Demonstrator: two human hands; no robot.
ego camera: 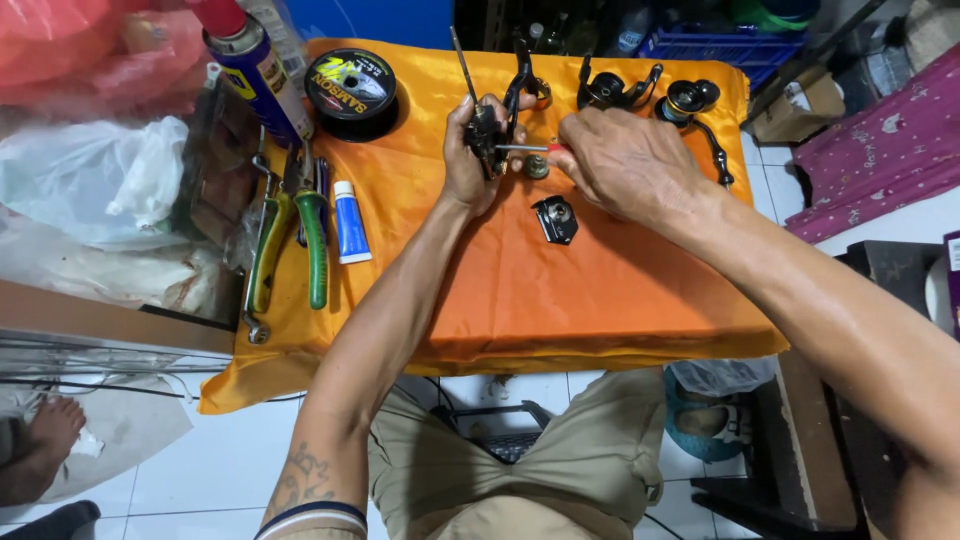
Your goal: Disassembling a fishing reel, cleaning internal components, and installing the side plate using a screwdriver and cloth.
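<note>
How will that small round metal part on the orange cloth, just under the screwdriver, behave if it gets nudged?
The small round metal part looks round, so it may roll. The orange cloth is glossy and wrinkled, so it could slide, though a fold may stop it. It seems light and easily knocked by the right hand above it.

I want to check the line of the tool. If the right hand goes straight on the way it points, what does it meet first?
The right hand points left with a small screwdriver. Its tip already seems to touch the dark reel body in the left hand, though depth is unclear.
</note>
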